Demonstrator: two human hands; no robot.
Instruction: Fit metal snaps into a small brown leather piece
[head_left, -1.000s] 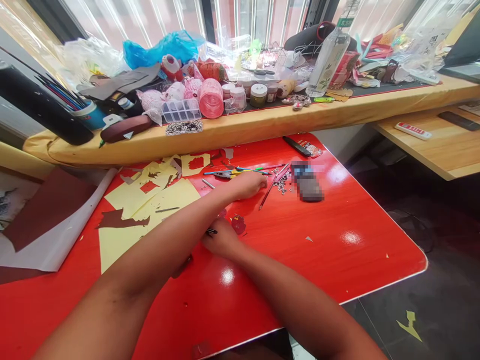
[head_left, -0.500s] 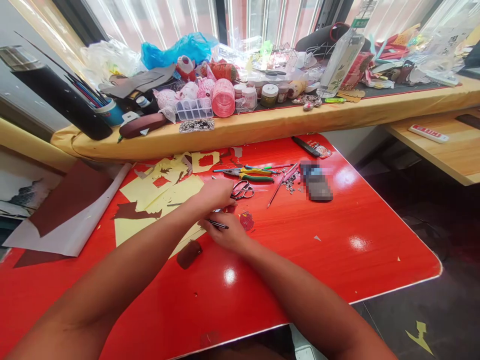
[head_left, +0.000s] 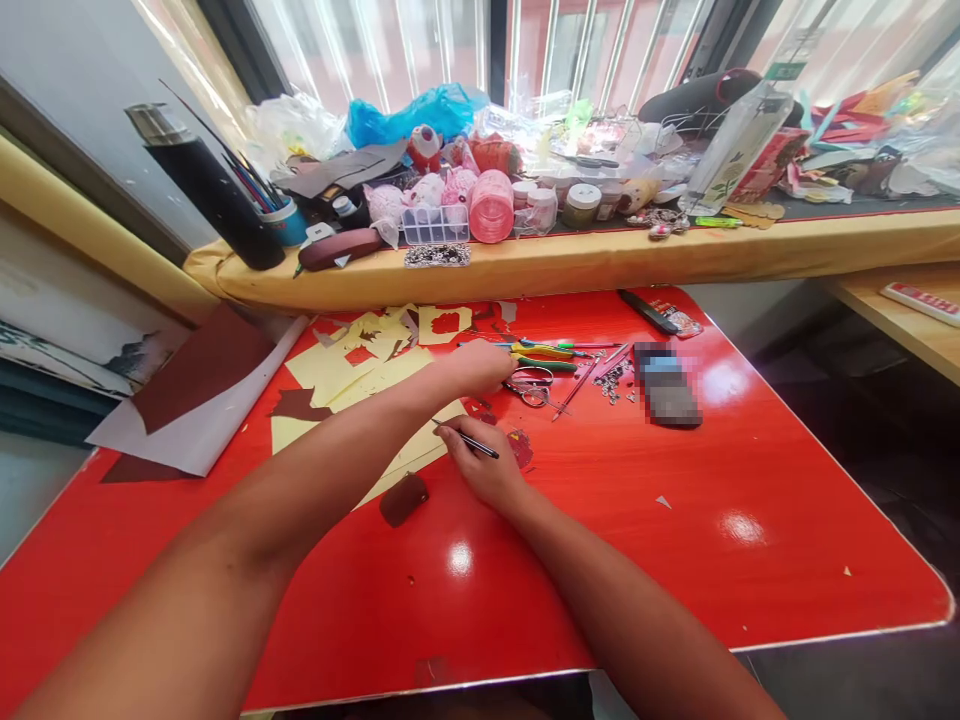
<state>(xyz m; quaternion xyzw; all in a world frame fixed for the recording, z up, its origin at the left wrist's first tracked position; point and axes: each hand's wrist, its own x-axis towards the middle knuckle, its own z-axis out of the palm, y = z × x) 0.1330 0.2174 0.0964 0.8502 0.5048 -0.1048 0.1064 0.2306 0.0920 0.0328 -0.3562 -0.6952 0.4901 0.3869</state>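
Observation:
My right hand [head_left: 484,462] is closed around a slim black pen [head_left: 477,445], its tip over the edge of yellow paper [head_left: 397,395]. Farther forward, my left hand [head_left: 491,367] reaches beside the scissors [head_left: 534,384] and the yellow-green pliers [head_left: 546,358]; its fingers are hidden behind the back of the hand. Just right of my right hand lies a small dark red patterned piece [head_left: 519,449]. A brown rounded piece [head_left: 403,499] rests on the red table [head_left: 600,560] below the paper.
Pencils, small metal bits [head_left: 615,382] and a pixelated dark object [head_left: 670,390] lie right of the pliers. A cloth-covered ledge [head_left: 540,272] behind holds a black flask [head_left: 214,190], jars and a bottle [head_left: 739,150]. Brown sheets [head_left: 202,370] lie at the left.
My left hand has moved away from my right hand, forward toward the scissors and pliers. My right hand still holds the pen. The view has shifted, so the objects sit differently in the frame.

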